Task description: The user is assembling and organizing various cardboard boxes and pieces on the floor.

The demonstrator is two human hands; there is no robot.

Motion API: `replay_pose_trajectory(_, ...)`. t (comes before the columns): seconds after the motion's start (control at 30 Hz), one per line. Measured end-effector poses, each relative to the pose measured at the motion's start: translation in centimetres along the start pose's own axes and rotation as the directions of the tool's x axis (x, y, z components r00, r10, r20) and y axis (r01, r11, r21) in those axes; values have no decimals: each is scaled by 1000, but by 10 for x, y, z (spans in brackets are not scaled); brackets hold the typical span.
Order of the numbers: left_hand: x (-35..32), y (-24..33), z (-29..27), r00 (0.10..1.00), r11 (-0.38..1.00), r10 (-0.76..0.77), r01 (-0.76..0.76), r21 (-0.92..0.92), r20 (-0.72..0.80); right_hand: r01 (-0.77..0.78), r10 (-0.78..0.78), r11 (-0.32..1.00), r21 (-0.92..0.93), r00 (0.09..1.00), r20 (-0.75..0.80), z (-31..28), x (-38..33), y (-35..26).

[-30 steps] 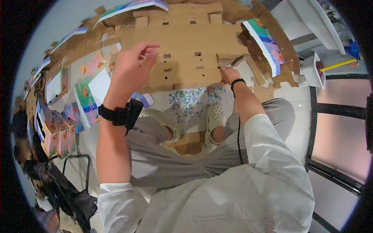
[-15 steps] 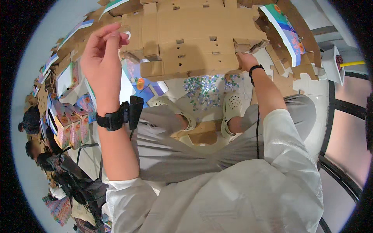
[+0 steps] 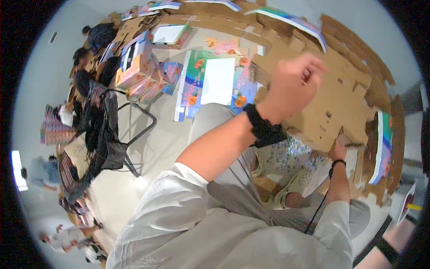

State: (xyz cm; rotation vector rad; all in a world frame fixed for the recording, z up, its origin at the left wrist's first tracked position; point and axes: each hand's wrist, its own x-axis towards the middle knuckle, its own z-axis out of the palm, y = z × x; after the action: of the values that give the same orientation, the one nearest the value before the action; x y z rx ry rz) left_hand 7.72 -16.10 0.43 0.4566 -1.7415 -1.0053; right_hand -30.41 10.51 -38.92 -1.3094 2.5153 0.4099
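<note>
A large brown die-cut cardboard sheet [image 3: 331, 92] with slots and folded flaps lies in front of me on the right. At its near edge my right hand [image 3: 339, 150] is closed on the cardboard beside an upturned flap. Over the sheet's left part I hold my left hand [image 3: 295, 83] raised, its fingers curled in and blurred; whatever they hold, if anything, is hidden. The left hand looks apart from the sheet. Below the sheet, many small shiny bluish-green bits [image 3: 291, 152] are scattered on the floor near my shoes.
A flat floral-printed carton [image 3: 195, 85] with a white panel [image 3: 218, 80] lies left of the sheet. Printed boxes [image 3: 136, 67] are stacked farther left, near a black folding chair [image 3: 105, 116]. More cardboard [image 3: 376, 58] rings the far side. Other people [image 3: 83, 74] are at the left.
My view has swung left, bringing the chair, boxes and people further in. My left arm now reaches across to the right over the sheet. The right hand keeps hold of the cardboard edge.
</note>
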Motion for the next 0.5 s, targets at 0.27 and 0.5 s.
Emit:
replay_pose_trajectory(0.27, -1, 11, -1, 997, 992, -78, 79, -99, 8, 131, -103, 939, -318, 989, 105, -119, -23, -121)
replay_pose_trajectory(0.5, 9, 46, -8, 975, 969, -194, 172, -180, -110, 692, -676, 722, 13, 708, -204, -332, -133, -213)
